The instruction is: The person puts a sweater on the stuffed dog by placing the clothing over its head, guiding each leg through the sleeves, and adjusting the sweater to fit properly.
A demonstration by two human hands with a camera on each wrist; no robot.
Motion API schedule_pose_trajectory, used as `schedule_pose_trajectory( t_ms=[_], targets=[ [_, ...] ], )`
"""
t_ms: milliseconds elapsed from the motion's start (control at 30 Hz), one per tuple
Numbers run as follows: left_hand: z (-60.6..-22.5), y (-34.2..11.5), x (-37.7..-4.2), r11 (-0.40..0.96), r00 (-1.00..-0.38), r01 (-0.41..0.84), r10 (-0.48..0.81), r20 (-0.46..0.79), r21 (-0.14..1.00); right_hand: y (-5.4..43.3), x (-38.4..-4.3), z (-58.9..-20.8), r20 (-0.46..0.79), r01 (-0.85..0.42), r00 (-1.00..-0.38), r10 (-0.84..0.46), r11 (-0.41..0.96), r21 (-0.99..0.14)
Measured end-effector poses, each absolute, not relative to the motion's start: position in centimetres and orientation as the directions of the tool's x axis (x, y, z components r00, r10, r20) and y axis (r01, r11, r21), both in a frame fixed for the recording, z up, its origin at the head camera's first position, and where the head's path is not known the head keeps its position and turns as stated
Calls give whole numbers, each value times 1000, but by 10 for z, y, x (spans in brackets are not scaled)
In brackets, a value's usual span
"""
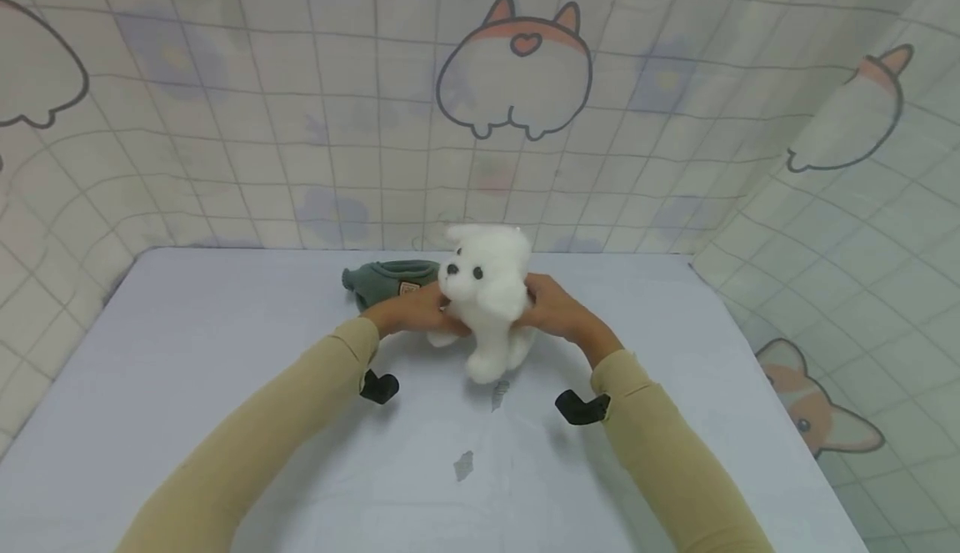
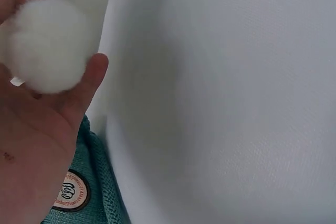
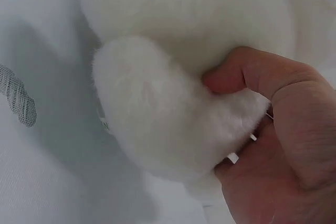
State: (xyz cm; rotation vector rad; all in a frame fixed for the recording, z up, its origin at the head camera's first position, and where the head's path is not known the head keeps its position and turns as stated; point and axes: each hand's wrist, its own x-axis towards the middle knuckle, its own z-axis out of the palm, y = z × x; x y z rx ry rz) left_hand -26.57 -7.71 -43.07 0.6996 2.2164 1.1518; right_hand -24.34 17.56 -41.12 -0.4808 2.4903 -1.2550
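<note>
Toward the far edge of the white worktop [image 1: 187, 328], the left hand [image 1: 411, 311] and right hand [image 1: 558, 309] grip a white plush dog [image 1: 491, 282] from both sides, apparently steadying it; the next move likely calls for even pressure. It faces the near left corner, long axis roughly upright. Behind lies a green knit garment [image 1: 381, 279].

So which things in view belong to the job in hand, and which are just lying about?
In the job:
Fluffy white plush dog, held between left hand and right hand.

Lying about:
Green knitted garment behind the left hand, unheld, though possibly part of it.
Pale checked cloth backdrop, scenery only.
</note>
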Motion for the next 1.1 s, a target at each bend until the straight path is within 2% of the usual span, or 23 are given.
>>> schedule_pose_trajectory(
  t_ms=[200, 333, 533, 633, 767, 900, 1100],
  targets=[
    [-429, -75, -261, 494, -694, 172, 674, -251, 852, 174, -245, -415, -78, -194, -862, -500, 468, -862],
    [-429, -73, -260, 452, -681, 135, 689, -249, 882, 173, -245, -414, -68, -174, -854, -517, 405, -897],
    [-433, -72, -261, 433, -720, 87, 650, -243, 897, 173, -249, -418, -24, -180, -868, -497, 358, -916],
    [-436, -70, -262, 440, -764, 70, 601, -235, 895, 171, -249, -420, 35, -227, -889, -457, 373, -900],
    [-441, -68, -264, 429, -817, 14, 525, -238, 903, 169, -239, -418, 79, -225, -942, -327, 435, -872],
    [-443, -66, -264, 402, -841, 0, 496, -217, 916, 165, -225, -415, 34, -128, -979, -202, 470, -874],
    [-443, -60, -263, 402, -855, 26, 483, -188, 915, 158, -203, -414, -53, -33, -989, -141, 547, -837]
  ],
)
